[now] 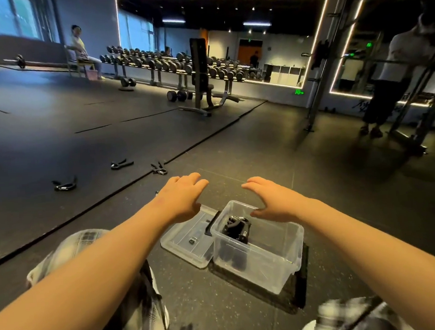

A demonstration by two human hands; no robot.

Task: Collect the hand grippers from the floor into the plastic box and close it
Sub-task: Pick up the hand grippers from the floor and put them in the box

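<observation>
The job is, I judge, barely begun: out on the floor (235, 143) lie a left gripper (64, 184), a middle gripper (121, 164) and a near gripper (158, 168), all well beyond my left hand (185, 195), whose loose, spread fingers hold nothing; a dark speck by that wrist may be a fourth, I cannot tell. Below it the lid (190, 237) lies flat against the open plastic box (258, 254), which holds a black clump of grippers (237, 228). My right hand (273, 199) hovers over the box's far rim, fingers equally slack and empty.
</observation>
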